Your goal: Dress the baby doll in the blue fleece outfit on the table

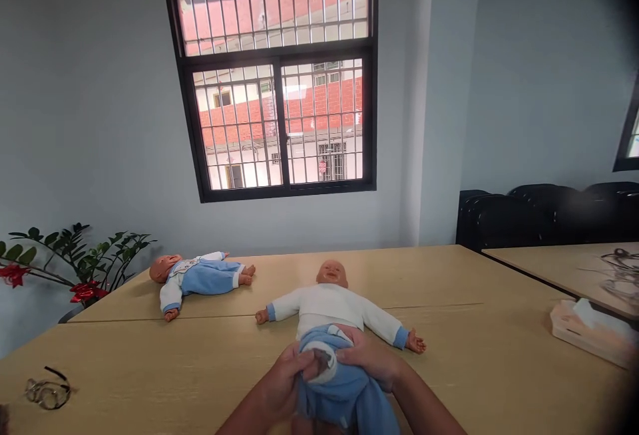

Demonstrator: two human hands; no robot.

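A baby doll [332, 302] in a white long-sleeved top with blue cuffs lies on its back in front of me, head away and arms spread. Over its lower body are bunched blue doll trousers [339, 392], with a white-edged opening turned up towards me. My left hand [287, 378] grips the left edge of that opening, thumb on top. On the other side, my right hand [369, 355] is closed on the cloth, its thumb at the white rim. The doll's legs are mostly hidden by the cloth and the bottom of the view.
A second doll [207, 277], dressed in blue and white, lies at the back left of the table [200, 368]. Eyeglasses [48, 392] rest at the front left, a tissue box [592, 328] at the right. Cables [622, 272] lie on another table. A plant [94, 262] stands beyond the left edge.
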